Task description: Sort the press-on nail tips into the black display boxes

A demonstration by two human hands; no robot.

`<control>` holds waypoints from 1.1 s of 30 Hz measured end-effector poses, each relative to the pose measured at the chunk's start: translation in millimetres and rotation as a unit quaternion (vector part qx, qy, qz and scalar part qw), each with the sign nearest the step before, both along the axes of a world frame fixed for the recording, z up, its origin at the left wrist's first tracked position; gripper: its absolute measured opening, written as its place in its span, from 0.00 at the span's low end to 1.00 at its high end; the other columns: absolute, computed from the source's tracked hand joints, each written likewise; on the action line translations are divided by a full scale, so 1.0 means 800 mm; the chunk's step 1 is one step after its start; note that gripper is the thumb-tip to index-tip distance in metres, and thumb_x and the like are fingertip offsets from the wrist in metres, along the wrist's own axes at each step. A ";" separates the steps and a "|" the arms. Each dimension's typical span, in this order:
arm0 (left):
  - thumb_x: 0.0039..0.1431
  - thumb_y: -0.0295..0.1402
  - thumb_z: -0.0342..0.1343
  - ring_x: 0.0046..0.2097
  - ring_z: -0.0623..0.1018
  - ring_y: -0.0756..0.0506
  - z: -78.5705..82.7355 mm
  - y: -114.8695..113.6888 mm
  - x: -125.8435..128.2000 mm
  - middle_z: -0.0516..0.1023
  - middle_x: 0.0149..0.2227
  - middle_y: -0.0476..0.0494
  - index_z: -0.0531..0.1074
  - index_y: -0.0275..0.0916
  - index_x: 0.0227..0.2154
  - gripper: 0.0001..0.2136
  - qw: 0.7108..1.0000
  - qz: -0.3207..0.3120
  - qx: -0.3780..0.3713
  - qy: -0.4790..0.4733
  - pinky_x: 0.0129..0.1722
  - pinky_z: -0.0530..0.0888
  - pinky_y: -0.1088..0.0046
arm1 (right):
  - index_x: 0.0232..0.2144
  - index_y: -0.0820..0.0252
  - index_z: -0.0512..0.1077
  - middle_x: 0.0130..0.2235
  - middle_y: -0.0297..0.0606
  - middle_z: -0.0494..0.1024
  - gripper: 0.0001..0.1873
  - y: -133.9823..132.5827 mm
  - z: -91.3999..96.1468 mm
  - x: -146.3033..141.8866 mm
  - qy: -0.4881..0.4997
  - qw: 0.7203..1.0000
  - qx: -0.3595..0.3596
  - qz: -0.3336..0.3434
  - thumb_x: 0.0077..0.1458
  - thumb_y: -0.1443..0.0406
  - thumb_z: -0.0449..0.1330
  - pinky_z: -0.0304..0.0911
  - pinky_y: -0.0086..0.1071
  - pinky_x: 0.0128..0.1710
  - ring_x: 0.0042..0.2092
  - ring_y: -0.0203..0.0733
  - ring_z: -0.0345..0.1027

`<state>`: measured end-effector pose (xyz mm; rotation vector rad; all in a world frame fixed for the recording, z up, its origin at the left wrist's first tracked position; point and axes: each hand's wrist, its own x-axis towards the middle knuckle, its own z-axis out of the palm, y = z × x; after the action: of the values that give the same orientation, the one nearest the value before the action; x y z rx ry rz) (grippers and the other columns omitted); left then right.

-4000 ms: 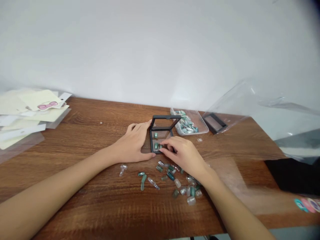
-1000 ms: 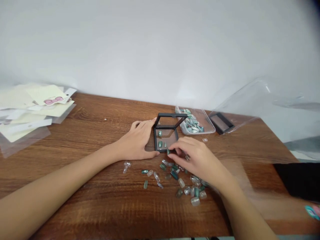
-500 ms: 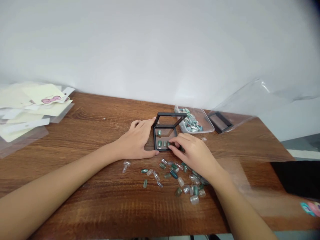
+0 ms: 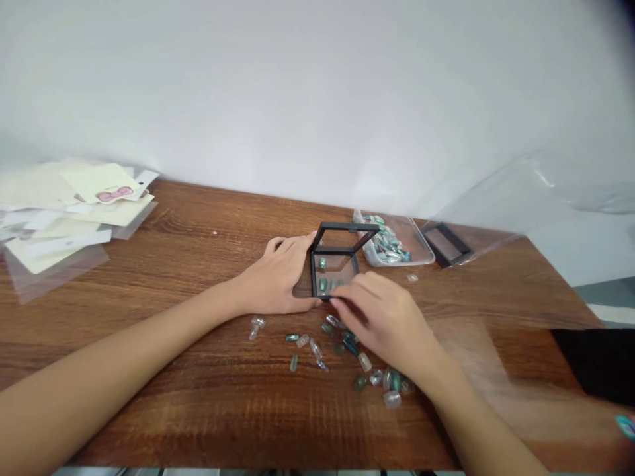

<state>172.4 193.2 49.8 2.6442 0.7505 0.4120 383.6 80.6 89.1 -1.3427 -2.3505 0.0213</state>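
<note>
A small black-framed display case [image 4: 314,274] stands on the table with its window lid raised. Inside it lie several green press-on nails [image 4: 323,284], one at the upper left and a row along the front. My left hand [image 4: 278,281] braces the case, fingers at its back left corner and thumb at its front left corner. At the front edge is my right hand [image 4: 384,311], slightly blurred, with thumb and index tips a little apart and nothing visible between them. It covers the case's front right corner. Loose clear and green nails [image 4: 364,361] are scattered before and beneath it.
Behind the case, a clear plastic tub [image 4: 421,251] holds many more nails. Beside it lie another black frame [image 4: 449,243] and a clear plastic bag [image 4: 501,205]. Paper cards and sleeves [image 4: 74,211] are piled at the left. A white wall [image 4: 317,99] backs the wooden table [image 4: 208,396].
My right hand has drawn back from the nails in the case toward its front edge, over the loose ones. My left hand keeps its place on the case. The whole view has shifted slightly.
</note>
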 end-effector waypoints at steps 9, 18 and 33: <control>0.56 0.58 0.57 0.67 0.61 0.29 0.000 0.000 0.000 0.58 0.68 0.25 0.36 0.36 0.70 0.51 1.000 0.001 0.010 -0.005 0.64 0.55 0.45 | 0.34 0.61 0.77 0.32 0.37 0.76 0.11 -0.025 -0.021 -0.055 -0.037 0.998 -0.016 0.050 0.65 0.60 0.59 0.60 0.38 0.40 0.37 0.45 0.67; 0.54 0.60 0.58 0.67 0.61 0.27 -0.001 0.000 0.000 0.57 0.68 0.23 0.35 0.35 0.70 0.54 1.000 0.002 0.007 -0.006 0.65 0.54 0.44 | 0.34 0.59 0.77 0.30 0.33 0.75 0.12 -0.023 -0.018 -0.048 0.047 0.987 -0.097 0.121 0.68 0.64 0.55 0.61 0.34 0.41 0.32 0.38 0.66; 0.56 0.57 0.58 0.68 0.60 0.29 -0.002 -0.001 0.000 0.57 0.68 0.24 0.35 0.34 0.70 0.52 1.000 0.001 0.016 0.003 0.65 0.55 0.45 | 0.35 0.60 0.77 0.30 0.34 0.76 0.09 -0.018 -0.029 -0.052 -0.004 0.987 -0.076 0.138 0.66 0.64 0.58 0.61 0.34 0.43 0.33 0.39 0.68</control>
<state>172.3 192.5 48.6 2.6760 0.7558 0.4205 341.9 66.1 65.9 -1.0719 -2.5675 0.2845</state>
